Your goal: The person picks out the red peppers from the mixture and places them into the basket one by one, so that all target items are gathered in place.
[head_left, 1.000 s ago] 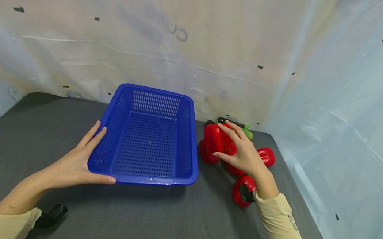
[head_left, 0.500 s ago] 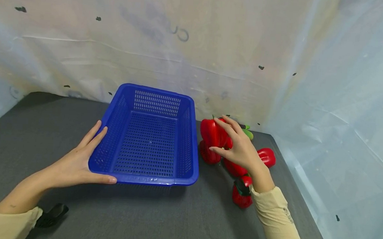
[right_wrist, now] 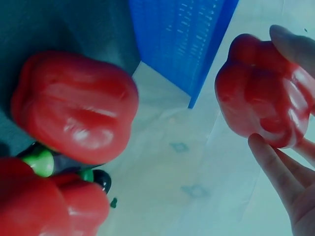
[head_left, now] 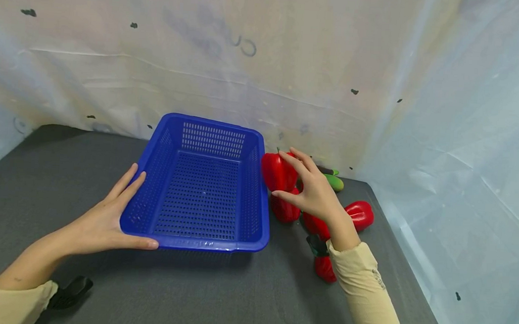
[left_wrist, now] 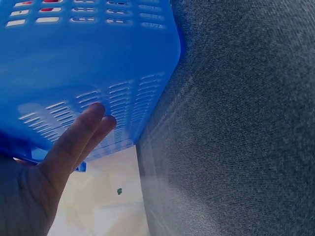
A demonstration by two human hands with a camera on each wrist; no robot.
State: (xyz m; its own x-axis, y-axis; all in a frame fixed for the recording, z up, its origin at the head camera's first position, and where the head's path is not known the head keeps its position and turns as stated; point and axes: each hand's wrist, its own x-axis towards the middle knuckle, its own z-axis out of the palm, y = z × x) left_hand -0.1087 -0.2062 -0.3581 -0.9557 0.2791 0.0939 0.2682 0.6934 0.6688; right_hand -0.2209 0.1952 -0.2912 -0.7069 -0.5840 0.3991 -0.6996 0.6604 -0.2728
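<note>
My right hand [head_left: 309, 189] holds a red bell pepper [head_left: 276, 172] between thumb and fingers, raised beside the right rim of the blue basket [head_left: 250, 246]. Under it, another red bell pepper [head_left: 285, 208] lies on the table against the basket's right side. In the right wrist view, fingertips press the held bell pepper [right_wrist: 261, 93] from both sides. My left hand [head_left: 99, 224] rests against the basket's near left corner, thumb along the front rim. Its straight fingers [left_wrist: 81, 130] touch the perforated outer wall in the left wrist view.
More red bell peppers, including one at the right [head_left: 360, 215], lie on the grey table [head_left: 189, 296]. A green vegetable [head_left: 335, 183] and a dark eggplant [head_left: 326, 170] lie behind. Plastic sheeting [head_left: 292, 60] hangs along the back and right. A black object [head_left: 70, 291] is by the left sleeve.
My right hand has lifted the bell pepper and carried it left, from above the other peppers to the basket's right rim. The left hand and the basket stay in place.
</note>
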